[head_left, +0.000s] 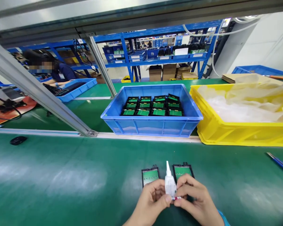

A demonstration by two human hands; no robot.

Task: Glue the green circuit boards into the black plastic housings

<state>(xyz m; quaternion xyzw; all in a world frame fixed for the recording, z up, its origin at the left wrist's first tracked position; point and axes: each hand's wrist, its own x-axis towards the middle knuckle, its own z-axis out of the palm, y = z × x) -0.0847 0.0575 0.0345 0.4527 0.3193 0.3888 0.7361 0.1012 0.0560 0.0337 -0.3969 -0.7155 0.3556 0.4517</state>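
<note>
A small white squeeze bottle (170, 185) with a long pointed nozzle and printed label stands nearly upright between my hands, nozzle up. My left hand (153, 199) has its thumb and fingers closed round the bottle's left side. On the other side, my right hand (195, 196) pinches at the bottle's lower right edge. A small red and white bit shows between the fingertips there; I cannot tell what it is. Behind my hands lie two black frames with green circuit boards, a left board unit (151, 175) and a right board unit (182, 170), both partly covered by the hands.
A blue bin (152, 125) holds several similar board units. Right of it is a yellow bin (245, 133) with translucent wrapping. A blue tool (281, 164) lies far right, a black object (18, 140) far left. A metal post (49, 91) slants at left; a co-worker (63, 70) sits beyond.
</note>
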